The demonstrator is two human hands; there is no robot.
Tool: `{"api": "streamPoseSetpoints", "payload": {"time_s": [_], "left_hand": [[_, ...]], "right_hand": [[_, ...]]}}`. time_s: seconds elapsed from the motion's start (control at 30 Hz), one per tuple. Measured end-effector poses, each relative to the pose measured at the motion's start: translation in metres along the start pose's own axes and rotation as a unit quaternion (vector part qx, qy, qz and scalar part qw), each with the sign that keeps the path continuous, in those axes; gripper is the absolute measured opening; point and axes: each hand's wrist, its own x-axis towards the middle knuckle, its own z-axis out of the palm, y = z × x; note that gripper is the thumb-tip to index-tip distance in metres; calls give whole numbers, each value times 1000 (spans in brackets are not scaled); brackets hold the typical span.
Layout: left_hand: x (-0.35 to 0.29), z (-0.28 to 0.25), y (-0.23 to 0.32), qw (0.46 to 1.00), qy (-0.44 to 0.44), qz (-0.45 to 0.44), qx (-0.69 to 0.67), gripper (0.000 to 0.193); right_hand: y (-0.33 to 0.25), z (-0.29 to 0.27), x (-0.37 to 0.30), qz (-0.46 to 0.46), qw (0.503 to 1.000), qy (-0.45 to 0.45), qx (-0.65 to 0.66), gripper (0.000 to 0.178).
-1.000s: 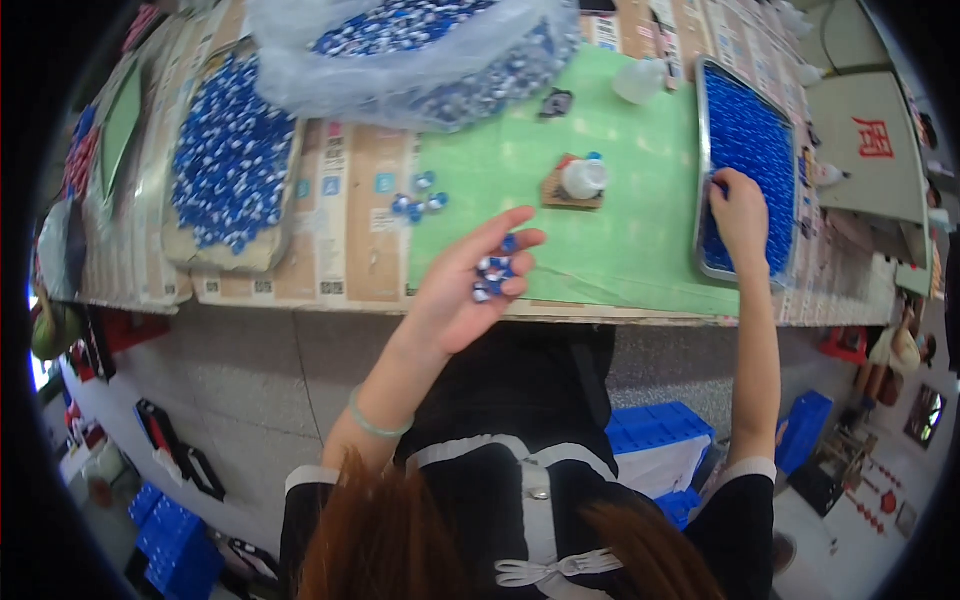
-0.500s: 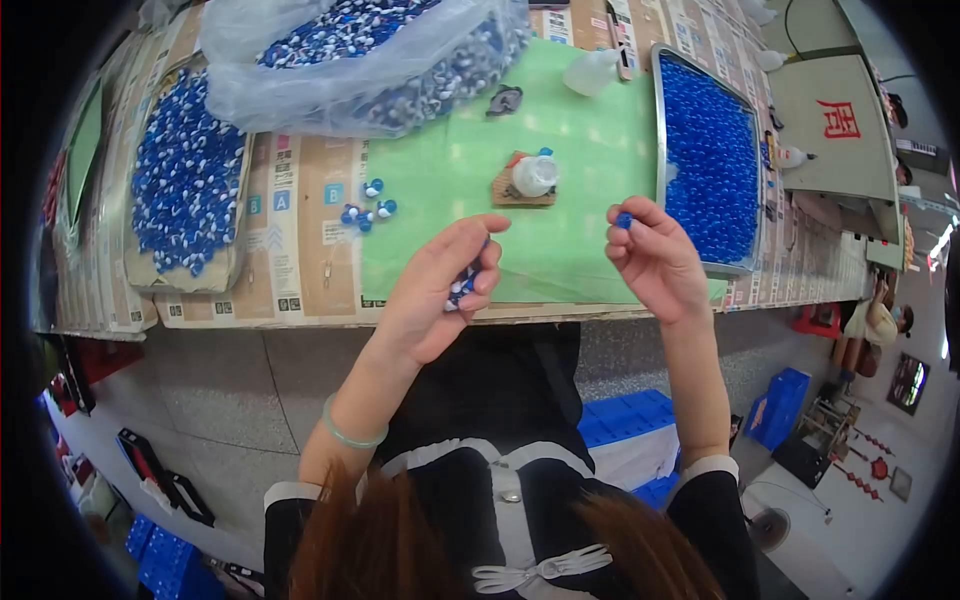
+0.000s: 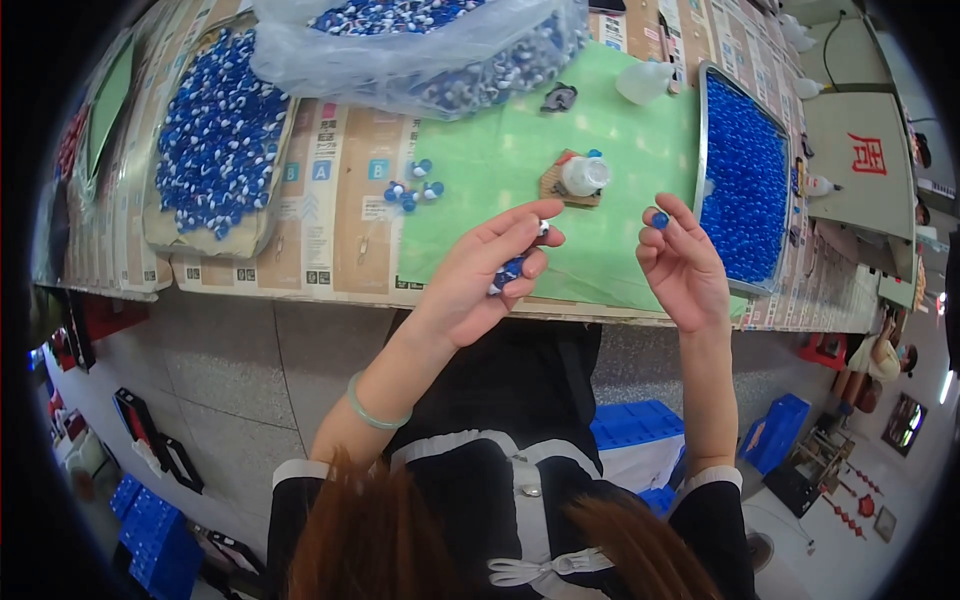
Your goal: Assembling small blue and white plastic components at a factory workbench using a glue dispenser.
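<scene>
Several blue-and-white pieces point(image 3: 508, 273) sit in our left hand point(image 3: 488, 272) over the tabletop's point(image 3: 340, 262) near edge, its fingertips pinching a white piece point(image 3: 543, 228); our right hand point(image 3: 688, 270) pinches a blue bead point(image 3: 660, 219). Beyond, toward the right edge, lies a bead tray point(image 3: 702, 130).

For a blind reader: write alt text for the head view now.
A person's left hand holds blue-and-white beads while the right hand pinches a blue bead, both at a green mat's near edge. Beyond them stands a translucent bottle on cardboard, with a tray of blue beads at right and a blue-and-white heap at left.
</scene>
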Motion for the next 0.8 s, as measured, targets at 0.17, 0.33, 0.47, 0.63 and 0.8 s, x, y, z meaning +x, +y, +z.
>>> {"api": "streamPoseSetpoints", "payload": {"time_s": [0.17,0.33,0.47,0.63,0.8], "left_hand": [[1,-5,-1,1000,0,2,28,26],[-1,-9,0,997,10,28,75,28],[0,-12,1,998,19,30,58,29],[-1,-12,2,998,24,35,45,27],[-1,-17,1,998,35,28,33,21]], "right_hand": [[4,-2,2,-15,998,25,-49,20],[3,2,5,-6,997,26,-66,18],[4,6,6,-31,993,46,-104,17],[4,13,18,-205,856,64,-470,21],[7,30,38,-342,594,39,-727,23]]}}
